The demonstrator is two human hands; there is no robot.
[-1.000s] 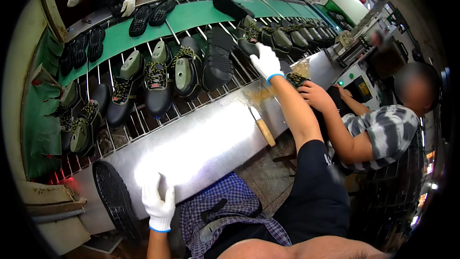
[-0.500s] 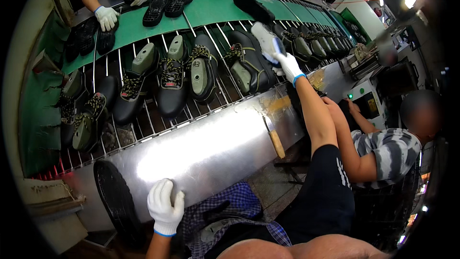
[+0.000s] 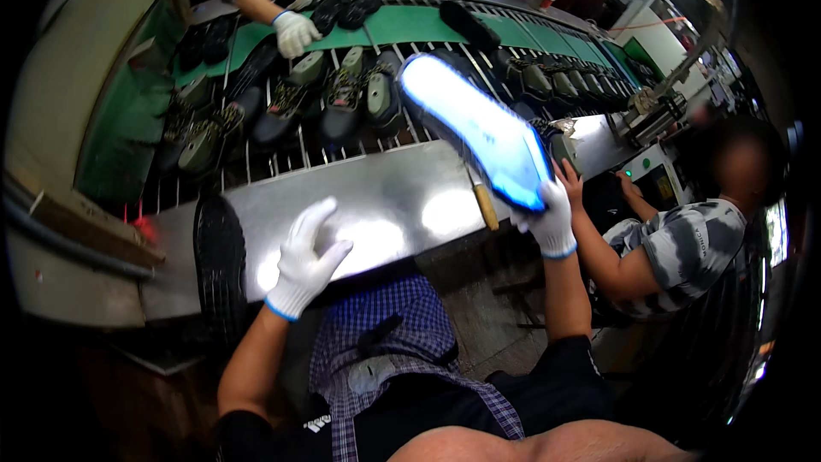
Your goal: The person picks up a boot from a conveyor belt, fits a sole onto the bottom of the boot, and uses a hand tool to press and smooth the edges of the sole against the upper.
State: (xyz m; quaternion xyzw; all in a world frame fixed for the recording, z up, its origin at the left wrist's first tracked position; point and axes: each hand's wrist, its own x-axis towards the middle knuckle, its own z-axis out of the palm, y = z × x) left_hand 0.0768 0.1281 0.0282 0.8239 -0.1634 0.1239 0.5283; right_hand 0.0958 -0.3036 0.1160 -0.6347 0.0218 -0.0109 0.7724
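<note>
My gloved right hand (image 3: 547,221) grips one end of a shoe sole (image 3: 479,124). The sole is held up at a slant, its upper face glaring white and blue and its rim dark. It covers part of the rack and the metal ledge. My gloved left hand (image 3: 308,261) hovers over the ledge with thumb and fingers apart, holding nothing. Beside it at the left lies a black shoe sole (image 3: 219,248) with a treaded edge. Black lace-up shoes (image 3: 340,111) with grey-green lasts in them stand on the rack beyond.
A wooden-handled blade (image 3: 485,204) lies on the metal ledge (image 3: 359,184). Across the green belt (image 3: 402,26), a co-worker's gloved hand (image 3: 296,33) is near the shoes. Another person (image 3: 684,248) works close at my right, arms near mine. A wall panel (image 3: 68,231) bounds the left.
My right hand has drawn the sole from the rack toward me, turning its bright face up. My left hand has opened wider over the ledge. The co-worker's hand opposite has moved toward the shoes.
</note>
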